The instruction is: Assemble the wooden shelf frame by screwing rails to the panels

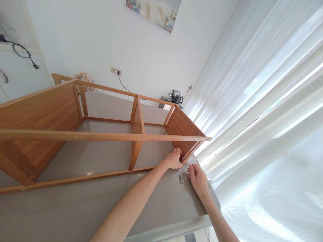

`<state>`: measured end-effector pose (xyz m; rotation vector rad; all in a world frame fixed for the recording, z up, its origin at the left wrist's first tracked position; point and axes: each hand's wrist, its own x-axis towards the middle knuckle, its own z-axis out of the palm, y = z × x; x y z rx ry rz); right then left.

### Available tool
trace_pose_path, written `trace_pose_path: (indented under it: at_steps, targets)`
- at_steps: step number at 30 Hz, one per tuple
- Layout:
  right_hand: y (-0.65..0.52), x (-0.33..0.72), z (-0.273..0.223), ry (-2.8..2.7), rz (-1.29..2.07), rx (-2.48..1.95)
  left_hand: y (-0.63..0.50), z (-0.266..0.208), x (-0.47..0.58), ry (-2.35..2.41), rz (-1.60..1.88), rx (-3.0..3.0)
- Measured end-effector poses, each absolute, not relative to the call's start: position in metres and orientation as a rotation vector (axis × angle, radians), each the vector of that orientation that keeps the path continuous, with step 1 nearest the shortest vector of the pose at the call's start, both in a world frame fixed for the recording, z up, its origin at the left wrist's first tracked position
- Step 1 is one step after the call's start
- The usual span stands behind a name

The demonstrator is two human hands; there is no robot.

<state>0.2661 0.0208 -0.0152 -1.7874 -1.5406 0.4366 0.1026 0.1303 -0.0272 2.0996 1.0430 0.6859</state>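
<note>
A wooden shelf frame (111,135) lies on its side on the grey tabletop (161,201). At its lower right corner, my left hand (174,159) is closed around the wood near the end board (183,127); some of its fingers are hidden behind the frame. Just to the right, my right hand (198,178) pinches a thin bent metal tool that looks like an Allen key (186,166). The tool's far end meets the corner of the frame, where the exact contact is too small to make out. A few loose screws (181,180) lie on the tabletop below my hands.
White curtains (252,101) hang close along the right side. Behind the frame stand a black kettle (178,99) and other small items. A wall socket (116,71) has a plug and cord. At far left, a black cable (22,53) hangs over a white cabinet (17,72).
</note>
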Motion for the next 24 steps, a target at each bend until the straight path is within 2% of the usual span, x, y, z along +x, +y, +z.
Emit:
trace_pose_path:
  at_steps: [6,24]
  targets:
    - [0.0263,0.2633,-0.0151,-1.716,0.302,-1.737,0.1302,-0.0269,0.1026,1.05,0.679,2.105]
    - [0.0256,0.2612,-0.0154,-1.772,0.233,-1.753,0.1288,-0.0234,0.1022,1.058,0.663,2.102]
